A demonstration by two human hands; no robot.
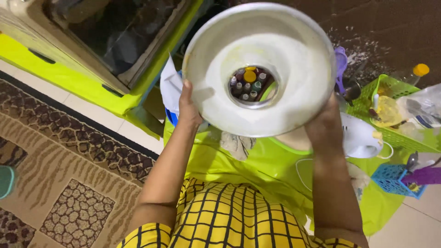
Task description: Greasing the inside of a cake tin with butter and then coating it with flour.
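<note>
I hold a round silver ring-shaped cake pan [294,78] up in front of me, its floured inside facing me. My left hand [188,108] grips its left rim with the thumb over the edge. On the lower right rim sits my right hand [324,126], fingers behind the pan. Through the pan's centre hole I see several small capped bottles [249,82] below.
A lime-green cloth [257,160] covers the surface under the pan. To the right are a green basket [395,112] with bags, a white hand mixer [360,135] and a small blue basket [395,179]. A lime-green oven [92,50] stands at upper left, a patterned rug [59,174] at left.
</note>
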